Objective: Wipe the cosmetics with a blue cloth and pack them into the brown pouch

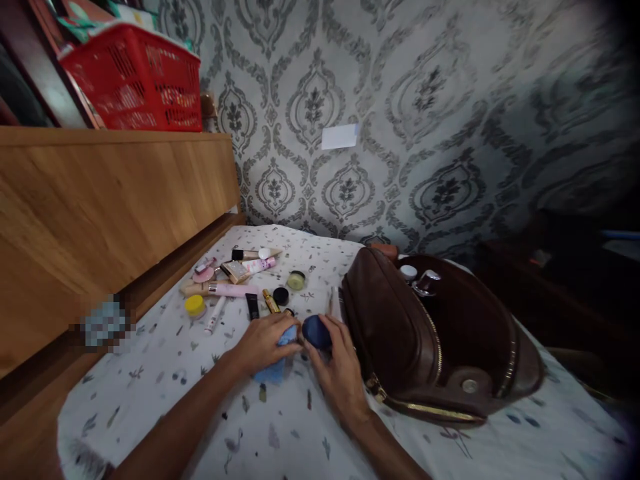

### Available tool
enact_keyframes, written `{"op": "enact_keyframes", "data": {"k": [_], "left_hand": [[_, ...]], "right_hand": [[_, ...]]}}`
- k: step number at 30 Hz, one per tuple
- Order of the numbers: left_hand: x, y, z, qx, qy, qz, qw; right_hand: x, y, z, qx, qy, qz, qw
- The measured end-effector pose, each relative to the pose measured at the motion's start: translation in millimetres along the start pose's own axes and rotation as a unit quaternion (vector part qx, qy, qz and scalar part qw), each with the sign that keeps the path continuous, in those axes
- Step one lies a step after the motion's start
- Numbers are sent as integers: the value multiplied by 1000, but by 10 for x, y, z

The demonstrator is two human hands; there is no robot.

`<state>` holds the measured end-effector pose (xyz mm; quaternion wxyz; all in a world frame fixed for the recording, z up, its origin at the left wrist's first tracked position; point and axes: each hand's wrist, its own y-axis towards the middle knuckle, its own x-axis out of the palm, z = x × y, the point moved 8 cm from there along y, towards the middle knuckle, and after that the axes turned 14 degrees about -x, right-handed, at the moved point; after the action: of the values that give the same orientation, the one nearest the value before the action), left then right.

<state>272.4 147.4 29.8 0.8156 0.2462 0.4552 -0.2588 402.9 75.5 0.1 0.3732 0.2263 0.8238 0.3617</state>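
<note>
My right hand (343, 373) is closed round a dark blue, round-topped container (317, 331), thumb on one side and fingers on the other. Close beside it, my left hand (265, 342) grips a light blue cloth (271, 373), part of which hangs below the palm. The two hands nearly meet. Just beyond them lie a black-capped jar (281, 296), a small gold tube (271, 301), a black tube (253, 307) and a jar with pale green contents (296, 280). An open brown leather bag (395, 320) lies to the right of my right hand.
More cosmetics are spread at the left, among them a yellow-lidded jar (195, 306), a white tube (215, 315) and a pink tube (234, 290). A wooden cabinet (115, 200) borders the left side, with a red basket (135, 80) on top. Patterned wallpaper (300, 87) covers the wall behind.
</note>
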Motion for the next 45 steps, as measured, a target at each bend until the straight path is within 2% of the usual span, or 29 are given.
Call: {"op": "enact_keyframes", "data": {"k": [6,10,13,16,19,23,31,38,45], "left_hand": [[-47,22,-54,-17,-15,12,1000],[-103,39,-119,-41,17,29,999],[-265,59,-321,-120,103,86,984],[-505,39,-595,-214,170,153,950],[-676,-5,-822,-274,216,187,918],[-725,-42,-983,-303,266,180,897],[-699,-83,-1051,-332,309,150,879],[-724,-55,-1033,-341,281,150,884],[-731,-43,-1144,-342,185,159,907]], "right_hand": [[-48,19,-109,-46,-61,5,997],[-101,65,-167,-59,-86,9,994],[-118,90,-174,-64,-96,-2,993],[-96,89,-158,-65,-89,-21,994],[-61,70,-139,-60,-75,-37,995],[-44,59,-151,-65,-60,-39,995],[1,52,-123,-61,-38,-59,996],[36,52,-105,-57,-32,-72,995],[61,49,-78,-47,-19,-78,996]]}}
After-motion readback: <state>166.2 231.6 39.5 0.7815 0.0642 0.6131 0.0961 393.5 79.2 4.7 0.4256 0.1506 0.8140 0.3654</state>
